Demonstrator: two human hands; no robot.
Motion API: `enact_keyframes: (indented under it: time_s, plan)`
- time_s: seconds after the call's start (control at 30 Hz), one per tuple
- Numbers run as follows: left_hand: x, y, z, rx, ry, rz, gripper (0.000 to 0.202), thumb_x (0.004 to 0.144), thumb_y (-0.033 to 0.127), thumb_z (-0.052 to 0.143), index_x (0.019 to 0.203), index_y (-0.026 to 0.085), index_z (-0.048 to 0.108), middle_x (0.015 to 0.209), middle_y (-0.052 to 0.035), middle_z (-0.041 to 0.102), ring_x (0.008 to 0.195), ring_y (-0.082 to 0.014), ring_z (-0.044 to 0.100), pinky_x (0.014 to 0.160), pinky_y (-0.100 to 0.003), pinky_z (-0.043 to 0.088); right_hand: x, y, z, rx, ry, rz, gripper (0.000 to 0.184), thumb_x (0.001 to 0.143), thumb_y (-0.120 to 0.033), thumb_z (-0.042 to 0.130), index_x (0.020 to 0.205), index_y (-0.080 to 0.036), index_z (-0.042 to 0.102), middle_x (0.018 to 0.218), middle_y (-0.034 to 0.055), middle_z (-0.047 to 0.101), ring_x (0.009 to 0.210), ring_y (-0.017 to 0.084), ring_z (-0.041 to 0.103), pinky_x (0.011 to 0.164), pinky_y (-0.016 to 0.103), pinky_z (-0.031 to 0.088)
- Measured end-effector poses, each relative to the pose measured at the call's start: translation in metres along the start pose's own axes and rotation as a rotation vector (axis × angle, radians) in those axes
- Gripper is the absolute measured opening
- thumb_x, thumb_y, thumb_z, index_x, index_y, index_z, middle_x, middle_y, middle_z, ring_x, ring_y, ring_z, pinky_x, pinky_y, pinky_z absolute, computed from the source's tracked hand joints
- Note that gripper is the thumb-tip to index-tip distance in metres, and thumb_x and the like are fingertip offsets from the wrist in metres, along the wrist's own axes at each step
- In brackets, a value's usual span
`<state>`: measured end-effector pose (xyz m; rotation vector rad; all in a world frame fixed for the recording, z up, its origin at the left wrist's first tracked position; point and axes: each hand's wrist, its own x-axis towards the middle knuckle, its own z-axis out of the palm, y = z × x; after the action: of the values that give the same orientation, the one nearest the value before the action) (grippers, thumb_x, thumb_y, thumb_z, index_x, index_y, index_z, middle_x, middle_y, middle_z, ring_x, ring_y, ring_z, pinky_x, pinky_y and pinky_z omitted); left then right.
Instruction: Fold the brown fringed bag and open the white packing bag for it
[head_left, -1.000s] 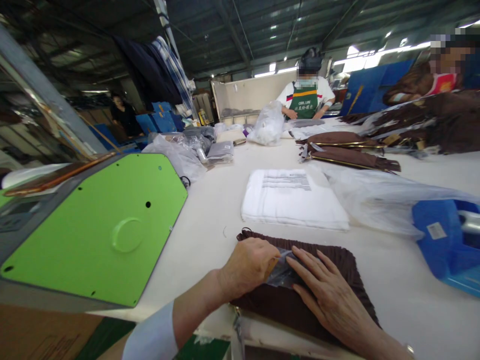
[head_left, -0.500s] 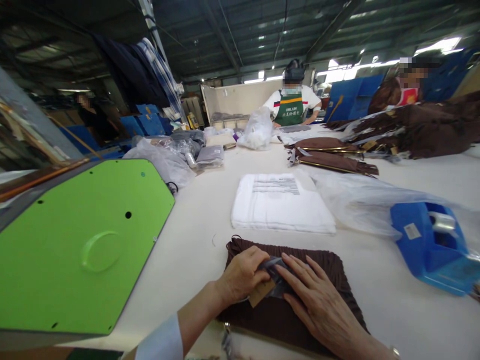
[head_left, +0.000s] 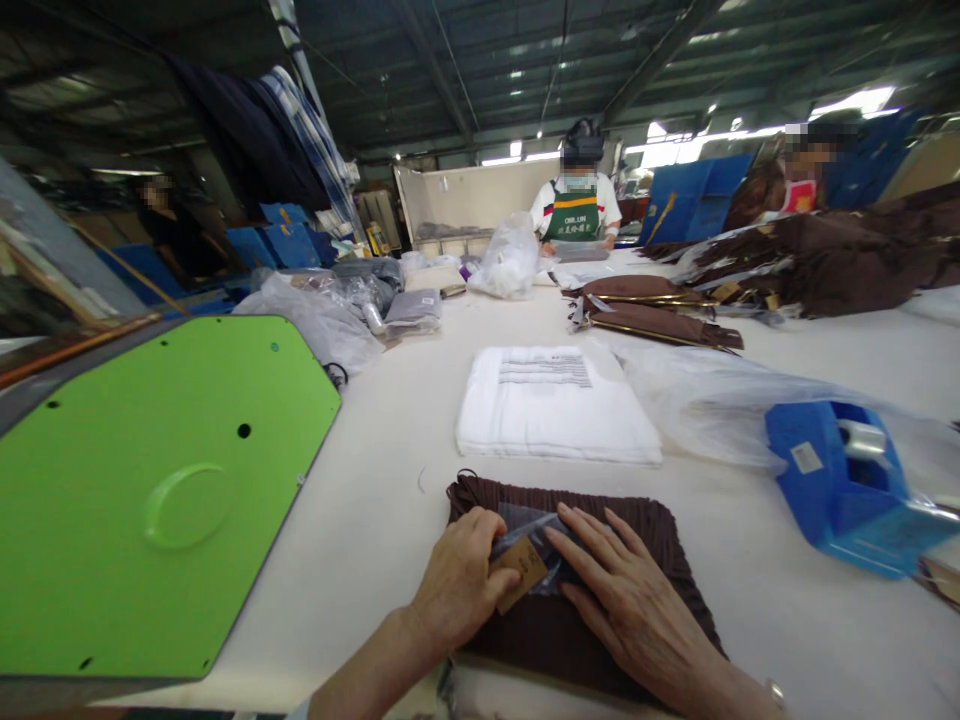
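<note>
A brown gathered-fabric item (head_left: 547,630) lies flat on the white table in front of me, its pleated edge away from me and a small loop at its far left corner. On it rests a small clear plastic bag (head_left: 521,517). My left hand (head_left: 459,570) is closed, pinching the bag's left side, with its thumb at a tan cardboard tag (head_left: 522,574) that bears dark print. My right hand (head_left: 630,590) lies flat, fingers stretched over the plastic and the brown fabric. What is inside the plastic cannot be made out.
Beyond the brown item lies a folded white stack (head_left: 555,410) with printed lines. A green board (head_left: 150,500) takes up the left; a blue tape dispenser (head_left: 832,490) stands right, by clear sheeting (head_left: 697,400). Brown zippered pieces (head_left: 660,310) lie farther off. A co-worker (head_left: 576,215) stands opposite.
My left hand has shifted slightly left, and more of the plastic bag shows. The tag's printed face is now visible. My right hand stays almost in place. The view has moved a little.
</note>
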<state>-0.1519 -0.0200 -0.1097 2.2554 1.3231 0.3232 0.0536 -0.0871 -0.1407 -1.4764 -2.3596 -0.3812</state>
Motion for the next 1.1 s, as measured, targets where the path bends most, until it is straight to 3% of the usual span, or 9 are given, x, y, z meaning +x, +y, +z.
enact_keyframes:
  time_s: [0.2,0.3,0.4,0.5,0.6,0.7,0.87,1.1]
  plan:
    - [0.017,0.013,-0.008,0.056,-0.105,-0.047,0.026,0.063,0.021,0.064,0.087,0.020,0.053,0.091,-0.0002,0.059,0.088,-0.0184,0.053,0.073,-0.028,0.039,-0.004,0.003,0.001,0.035,-0.055,-0.047,0.057,0.085,-0.016,0.047,0.136,-0.036,0.031,0.143,0.0119,0.034,0.131,0.024,0.031,0.099,0.053,0.037]
    - [0.023,0.015,-0.011,0.107,-0.155,-0.081,0.028,0.062,0.027,0.067,0.086,0.021,0.055,0.086,0.0005,0.061,0.083,-0.0184,0.055,0.067,-0.026,0.037,-0.005,0.005,-0.002,0.090,-0.070,-0.084,0.060,0.083,-0.012,0.048,0.134,-0.041,0.033,0.148,0.0112,0.023,0.133,0.028,0.026,0.100,0.057,0.033]
    - [0.028,0.015,-0.011,0.123,-0.181,-0.101,0.033,0.057,0.030,0.070,0.086,0.021,0.056,0.078,0.0014,0.061,0.074,-0.0181,0.057,0.060,-0.025,0.035,-0.004,0.005,-0.005,0.095,-0.080,-0.100,0.060,0.083,-0.012,0.048,0.134,-0.041,0.034,0.149,0.0117,0.016,0.133,0.029,0.026,0.100,0.058,0.031]
    - [0.034,0.014,-0.010,0.127,-0.208,-0.101,0.033,0.053,0.031,0.073,0.080,0.021,0.059,0.070,0.0025,0.061,0.067,-0.0174,0.058,0.053,-0.024,0.032,-0.003,0.004,-0.007,0.066,-0.094,-0.098,0.061,0.082,-0.014,0.049,0.135,-0.038,0.033,0.148,0.0146,0.021,0.132,0.030,0.027,0.099,0.059,0.033]
    - [0.038,0.014,-0.010,0.124,-0.219,-0.071,0.016,0.064,0.032,0.064,0.074,0.020,0.062,0.069,0.0005,0.063,0.066,-0.0173,0.058,0.053,-0.024,0.033,-0.003,0.003,-0.006,0.084,-0.094,-0.087,0.059,0.082,-0.014,0.049,0.134,-0.038,0.035,0.148,0.0133,0.021,0.132,0.029,0.027,0.100,0.058,0.031]
    - [0.042,0.014,-0.010,0.114,-0.209,-0.029,0.015,0.074,0.026,0.051,0.071,0.019,0.064,0.071,-0.0018,0.065,0.068,-0.0170,0.059,0.056,-0.025,0.035,-0.003,0.003,-0.006,0.106,-0.089,-0.078,0.056,0.082,-0.015,0.049,0.133,-0.038,0.037,0.148,0.0117,0.021,0.132,0.028,0.027,0.101,0.058,0.031]
    - [0.045,0.014,-0.004,0.093,-0.161,0.001,0.017,0.077,0.024,0.049,0.069,0.019,0.063,0.069,-0.0006,0.065,0.068,-0.0157,0.059,0.058,-0.024,0.038,-0.003,0.004,-0.006,0.126,-0.084,-0.075,0.056,0.082,-0.014,0.049,0.132,-0.037,0.039,0.149,0.0112,0.019,0.133,0.028,0.026,0.101,0.057,0.030]
    - [0.036,0.009,0.010,0.148,0.047,0.090,0.020,0.085,0.021,0.040,0.073,0.017,0.056,0.078,-0.0060,0.061,0.077,-0.0198,0.056,0.072,-0.032,0.043,-0.002,0.001,-0.010,0.143,-0.102,-0.062,0.052,0.080,-0.009,0.048,0.126,-0.035,0.046,0.150,0.0121,0.011,0.135,0.028,0.019,0.102,0.057,0.030]
